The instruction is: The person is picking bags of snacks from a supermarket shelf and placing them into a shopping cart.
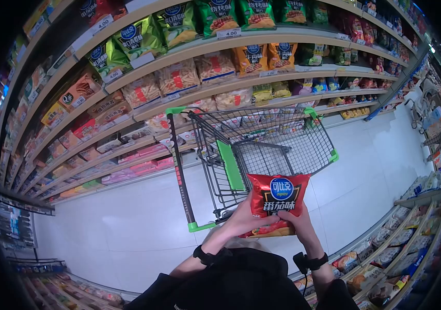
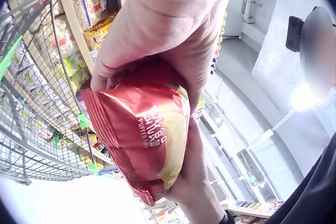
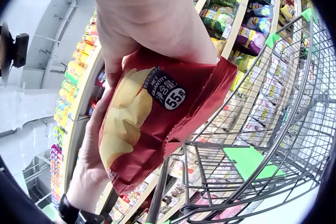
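Note:
A red bag of potato chips with a blue round logo is held in front of the body, between both hands. My left hand grips its left side, thumb laid across the front. On the other side my right hand grips the bag, its thumb also on the front. In the left wrist view the chip bag shows its crimped end and printed chips. The right wrist view shows the same bag with a 55-gram mark. The fingers behind the bag are largely hidden.
A wire shopping cart with green corners stands just beyond the bag; its handle is at the left. Shelves of snack bags curve along the far side. More stocked shelves run at the lower right. White floor surrounds the cart.

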A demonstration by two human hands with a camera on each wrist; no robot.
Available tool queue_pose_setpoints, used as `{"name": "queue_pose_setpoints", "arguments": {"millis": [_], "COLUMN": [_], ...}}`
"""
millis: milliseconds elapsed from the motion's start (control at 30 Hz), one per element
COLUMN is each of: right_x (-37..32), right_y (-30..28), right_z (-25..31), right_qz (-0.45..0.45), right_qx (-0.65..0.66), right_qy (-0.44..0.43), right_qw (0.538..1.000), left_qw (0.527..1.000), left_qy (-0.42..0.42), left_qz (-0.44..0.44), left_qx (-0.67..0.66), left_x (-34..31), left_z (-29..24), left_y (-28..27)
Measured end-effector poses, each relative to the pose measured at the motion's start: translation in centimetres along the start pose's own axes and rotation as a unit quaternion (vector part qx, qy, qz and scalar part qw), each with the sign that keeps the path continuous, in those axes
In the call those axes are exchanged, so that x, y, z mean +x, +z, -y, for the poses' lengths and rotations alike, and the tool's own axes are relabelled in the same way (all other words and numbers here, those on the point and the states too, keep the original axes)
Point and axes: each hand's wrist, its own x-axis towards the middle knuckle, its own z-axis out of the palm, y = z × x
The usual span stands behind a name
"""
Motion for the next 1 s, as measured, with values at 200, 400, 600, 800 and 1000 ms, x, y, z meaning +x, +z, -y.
{"name": "queue_pose_setpoints", "arguments": {"millis": [200,400,600,800,1000], "right_x": [4.2,8.1,11.3,14.2,17.2], "right_y": [2.1,7.0,10.0,12.1,11.6], "right_z": [-1.2,0.0,2.1,2.1,0.6], "right_qz": [0.054,0.107,0.140,0.159,0.203], "right_qx": [0.007,-0.065,-0.073,-0.080,-0.095], "right_qy": [0.017,0.045,0.045,0.068,0.084], "right_qw": [0.998,0.991,0.986,0.982,0.971], "left_qw": [0.997,0.991,0.986,0.971,0.958], "left_qy": [-0.012,-0.012,0.034,0.017,0.002], "left_qz": [-0.047,-0.071,-0.103,-0.161,-0.215], "left_qx": [-0.055,-0.114,-0.125,-0.178,-0.188], "left_x": [0.3,-0.5,0.2,-0.5,0.4], "left_z": [0.8,-0.2,-0.7,0.0,1.2], "left_y": [-2.9,-8.6,-12.0,-13.6,-13.8]}}
